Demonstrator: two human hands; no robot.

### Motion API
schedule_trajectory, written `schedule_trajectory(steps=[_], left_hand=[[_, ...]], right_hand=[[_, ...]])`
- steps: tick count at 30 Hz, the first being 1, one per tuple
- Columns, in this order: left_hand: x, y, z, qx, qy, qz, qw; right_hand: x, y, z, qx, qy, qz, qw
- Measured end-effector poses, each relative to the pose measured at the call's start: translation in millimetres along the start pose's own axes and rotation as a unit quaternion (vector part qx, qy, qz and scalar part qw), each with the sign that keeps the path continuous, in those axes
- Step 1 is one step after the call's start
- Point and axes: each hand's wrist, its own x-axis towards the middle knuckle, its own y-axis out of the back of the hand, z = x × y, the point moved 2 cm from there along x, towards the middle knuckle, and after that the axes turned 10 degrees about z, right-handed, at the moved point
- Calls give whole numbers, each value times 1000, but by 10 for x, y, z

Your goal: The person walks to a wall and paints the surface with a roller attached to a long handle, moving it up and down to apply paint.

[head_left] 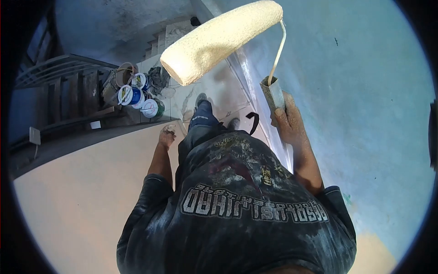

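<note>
Head view: I'm looking straight down past the shirt (237,214), scanning left to right.
Buckets (137,97): paint tubs clustered far left, down on the floor (219,91), well apart from both hands.
Left hand (167,135): low beside the beige wall (91,182), fingers curled. I cannot tell whether it is shut or holds anything.
Roller (222,40): top centre, long axis running lower left to upper right, with a wire frame dropping to the handle (273,95).
Right hand (288,122): clamped round the handle, by far the nearer hand. The sleeve lies up and to the left of it.
Blue wall (365,91): fills the right side, just beside that hand. I cannot tell whether the sleeve touches it.
</note>
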Motion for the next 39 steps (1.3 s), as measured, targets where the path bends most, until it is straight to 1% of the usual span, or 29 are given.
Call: schedule_trajectory(steps=[1,2,3,5,6,9,10,11,12,13,15,17,18,19,21,22,24,25,27,28,29,30,32,33,34,35,36,37,39], left_hand=[[301,45,-159,-10,-71,-32,997],[596,69,-347,-10,-110,-48,993],[618,72,-228,-12,-147,-63,987],[644,67,-95,-51,-63,-50,995],[558,39,104,-62,-32,-46,997],[514,39,633,-2,-45,-72,996],[518,20,784,25,-54,-81,995],[565,-20,971,66,-77,-94,990],[652,-61,1129,75,-89,-102,988],[721,-105,1265,67,-125,-139,980],[923,-119,1669,67,-179,-199,961],[988,-173,2221,192,-320,-197,907],[993,-212,2475,229,-329,-211,891],[1006,-254,2712,266,-341,-227,872],[1121,-355,3071,259,-361,-280,851],[1198,-381,3213,273,-350,-295,846],[1212,-390,3494,295,-335,-327,833],[1225,-378,3615,304,-333,-345,823],[1382,-423,3802,327,-430,-377,752],[1151,-400,3888,272,-316,-427,802],[975,-480,4123,267,-332,-448,786],[868,-523,4080,260,-342,-465,774],[508,-643,4294,270,-329,-489,762],[478,-678,4368,294,-357,-485,742],[442,-721,4449,312,-385,-481,723],[265,-720,4557,310,-352,-505,724],[-171,-608,4669,309,-323,-522,726],[-345,-621,4699,291,-340,-539,714],[-686,-582,4708,293,-347,-570,685]], right_hand=[[75,-66,-38,0,3,1,1000],[104,-37,-2,6,9,3,1000],[132,-29,-13,7,7,8,1000],[150,-19,-30,-15,23,13,1000],[171,12,4,-14,17,23,1000],[204,4,12,-17,3,25,1000],[216,5,-13,-24,-19,28,999],[199,-14,-14,-31,-36,35,998],[216,-40,3,-30,-36,53,998],[211,-82,61,-41,-29,65,997],[284,-301,-26,-54,-33,91,994],[331,-452,-117,-78,-69,105,989],[341,-527,-185,-107,-93,124,982],[346,-632,-193,-85,-74,149,982],[360,-871,-231,-104,-68,191,974],[357,-989,-280,-141,-88,204,965],[280,-1165,-437,-50,-48,238,969],[258,-1272,-479,-73,-48,260,962],[180,-1481,-584,-104,-35,314,943],[141,-1564,-658,-111,-22,345,932],[159,-1501,-775,-116,-9,380,918],[41,-1567,-738,-123,-5,406,906],[39,-1498,-802,-116,-37,439,890],[28,-1514,-899,-133,-29,457,879],[6,-1542,-1011,-128,-48,480,866],[-13,-1568,-1107,-124,-66,501,854],[-187,-1491,-1268,-121,-49,526,840],[-230,-1471,-1242,-126,-39,547,827],[-420,-1398,-1442,-107,-56,572,811]])
